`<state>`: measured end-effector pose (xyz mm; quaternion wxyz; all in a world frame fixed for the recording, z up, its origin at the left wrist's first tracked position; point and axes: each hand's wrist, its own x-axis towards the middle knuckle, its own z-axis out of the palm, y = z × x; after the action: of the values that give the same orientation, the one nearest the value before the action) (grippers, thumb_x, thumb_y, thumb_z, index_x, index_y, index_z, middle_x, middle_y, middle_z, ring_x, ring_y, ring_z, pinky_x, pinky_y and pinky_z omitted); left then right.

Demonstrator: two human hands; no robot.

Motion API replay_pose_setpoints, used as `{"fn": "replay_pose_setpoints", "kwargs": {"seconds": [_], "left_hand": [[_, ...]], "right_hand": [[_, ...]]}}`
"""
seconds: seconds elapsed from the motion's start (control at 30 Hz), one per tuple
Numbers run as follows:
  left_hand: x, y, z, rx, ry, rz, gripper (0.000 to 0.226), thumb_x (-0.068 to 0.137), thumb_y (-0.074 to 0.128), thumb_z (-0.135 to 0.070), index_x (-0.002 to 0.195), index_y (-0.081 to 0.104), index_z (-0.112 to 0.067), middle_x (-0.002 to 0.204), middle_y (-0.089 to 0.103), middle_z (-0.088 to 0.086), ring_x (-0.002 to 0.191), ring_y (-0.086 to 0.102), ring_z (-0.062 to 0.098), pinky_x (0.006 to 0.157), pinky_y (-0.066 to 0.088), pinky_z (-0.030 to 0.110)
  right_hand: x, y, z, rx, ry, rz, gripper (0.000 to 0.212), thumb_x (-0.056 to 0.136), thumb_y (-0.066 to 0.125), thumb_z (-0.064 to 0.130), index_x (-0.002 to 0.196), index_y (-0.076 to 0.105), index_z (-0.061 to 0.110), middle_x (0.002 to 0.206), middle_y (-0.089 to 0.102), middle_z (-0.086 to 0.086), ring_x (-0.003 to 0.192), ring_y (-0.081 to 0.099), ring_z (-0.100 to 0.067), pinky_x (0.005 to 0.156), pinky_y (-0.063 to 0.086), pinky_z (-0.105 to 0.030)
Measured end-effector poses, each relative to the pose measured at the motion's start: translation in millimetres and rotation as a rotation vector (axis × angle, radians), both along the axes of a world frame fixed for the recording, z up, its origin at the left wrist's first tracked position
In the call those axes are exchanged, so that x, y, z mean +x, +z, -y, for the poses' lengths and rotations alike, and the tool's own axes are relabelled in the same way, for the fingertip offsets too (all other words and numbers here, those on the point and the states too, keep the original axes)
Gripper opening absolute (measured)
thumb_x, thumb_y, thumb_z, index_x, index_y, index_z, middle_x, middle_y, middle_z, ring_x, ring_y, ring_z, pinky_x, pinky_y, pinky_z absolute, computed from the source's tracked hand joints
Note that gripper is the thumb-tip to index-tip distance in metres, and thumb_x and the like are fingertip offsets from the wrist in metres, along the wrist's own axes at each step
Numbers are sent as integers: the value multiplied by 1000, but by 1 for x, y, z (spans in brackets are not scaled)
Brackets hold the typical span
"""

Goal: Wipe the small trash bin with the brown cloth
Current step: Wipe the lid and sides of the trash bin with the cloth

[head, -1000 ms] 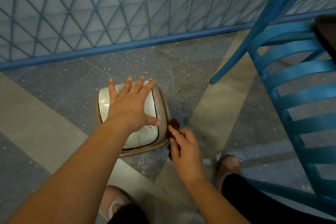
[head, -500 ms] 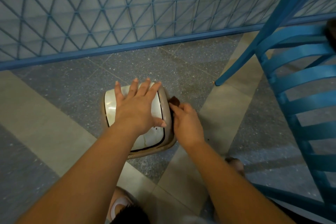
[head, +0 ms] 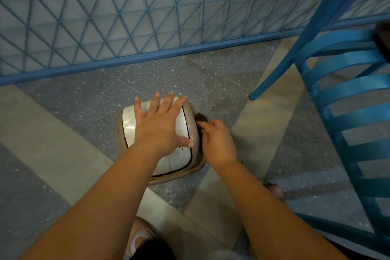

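Observation:
A small beige trash bin [head: 191,124] with a cream swing lid stands on the floor at the middle of the view. My left hand [head: 161,127] lies flat on the lid, fingers spread, holding nothing. My right hand [head: 217,143] presses against the bin's right side, its fingers closed on the brown cloth [head: 201,116]. Only a dark corner of the cloth shows above my fingers; the rest is hidden between my hand and the bin.
A blue slatted chair [head: 346,99] stands close on the right, one leg landing near the bin. A blue lattice fence [head: 147,17] runs across the back. My shoes [head: 140,238] show at the bottom edge. Grey and tan floor tiles surround the bin.
My right hand slid with the cloth from the bin's near right corner forward along its right side. My left hand stayed flat on the lid.

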<state>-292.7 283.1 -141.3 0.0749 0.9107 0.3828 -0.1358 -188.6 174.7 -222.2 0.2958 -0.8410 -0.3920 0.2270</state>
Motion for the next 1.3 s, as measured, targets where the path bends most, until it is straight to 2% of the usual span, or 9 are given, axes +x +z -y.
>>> {"fn": "replay_pose_setpoints", "kwargs": {"seconds": [0.1,0.3,0.4,0.5,0.63,0.9,1.07,1.17,1.3], "left_hand": [[0,1,2,12,20,-17,110,66,59,-75,147,-7,-41,160,-7,-9,146,-14,21,108,-19,58],[2,6,6,32,52,-52,110,65,61,-74,148,-3,-40,160,-1,-6,147,-8,23,107,-18,59],[6,11,11,35,127,-99,109,66,58,-76,148,-1,-37,160,2,-1,147,-3,27,109,-16,60],[7,15,13,10,204,-136,103,70,43,-83,150,2,-33,160,4,4,147,3,32,111,-12,60],[5,23,-4,-96,224,-108,65,92,21,-63,150,5,-36,160,7,0,146,12,30,115,0,54],[-6,24,-17,-242,178,-82,65,96,45,-43,149,6,-41,160,3,-7,146,11,24,116,16,52],[-8,18,-20,-266,187,-33,68,95,48,-43,149,7,-41,160,4,-5,147,9,25,115,18,53],[-8,18,-19,-290,188,-23,80,86,56,-53,149,7,-41,160,5,-4,147,8,27,115,18,53],[-6,19,-12,-276,199,-30,93,77,69,-52,148,10,-40,160,7,-3,146,6,30,114,19,55]], "right_hand": [[-21,-2,22,63,-112,-51,35,94,46,15,126,58,24,108,53,-6,98,53,-23,90,47,-37],[-62,0,79,152,-225,-206,33,93,51,9,119,63,25,102,52,5,92,54,-7,88,37,-6],[-52,7,76,126,-316,-305,30,92,55,11,116,65,25,104,56,3,91,56,-7,91,42,-15],[-39,17,61,157,-449,-400,37,91,57,17,127,56,23,118,58,5,107,54,-7,95,38,-19],[-29,21,41,148,-413,-340,36,91,58,19,126,58,20,118,57,0,106,53,-10,90,33,-12],[-63,5,69,199,-428,-326,28,88,60,10,114,63,20,105,54,6,98,55,-8,90,41,-18],[-56,13,46,240,-404,-256,25,90,58,12,113,65,18,102,55,7,96,54,-6,87,37,-4],[-47,9,37,157,-281,-151,28,93,52,16,120,62,19,109,57,2,103,52,-12,92,42,-21],[-48,-4,58,129,-135,23,31,90,51,18,119,63,16,103,60,-4,94,56,-18,84,50,-31]]}}
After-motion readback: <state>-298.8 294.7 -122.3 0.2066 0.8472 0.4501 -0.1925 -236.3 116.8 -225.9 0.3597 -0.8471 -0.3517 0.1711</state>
